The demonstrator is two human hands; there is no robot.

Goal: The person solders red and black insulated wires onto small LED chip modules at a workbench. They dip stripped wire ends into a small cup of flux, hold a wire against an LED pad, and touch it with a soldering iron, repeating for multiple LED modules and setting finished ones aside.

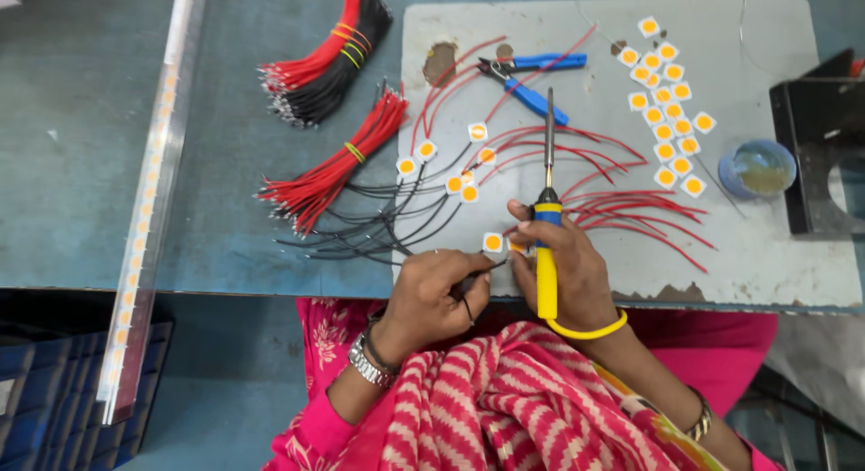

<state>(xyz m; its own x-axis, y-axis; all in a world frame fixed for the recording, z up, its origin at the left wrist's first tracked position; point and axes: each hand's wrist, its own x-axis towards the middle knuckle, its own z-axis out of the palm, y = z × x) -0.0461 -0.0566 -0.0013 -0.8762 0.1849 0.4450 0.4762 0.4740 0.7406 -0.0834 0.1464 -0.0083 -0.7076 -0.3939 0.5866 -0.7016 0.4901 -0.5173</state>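
My right hand grips a soldering iron with a yellow and blue handle; its metal tip points away over the white mat. My left hand pinches a thin black wire near the table's front edge. Between the two hands lies a small white square chip with a yellow centre. Several more such chips with red and black wires attached lie just beyond.
Bundles of red wires and of red and black wires lie at the left. Blue-handled cutters, loose chips, a small blue pot and a black stand are on the mat. A long strip runs along the far left.
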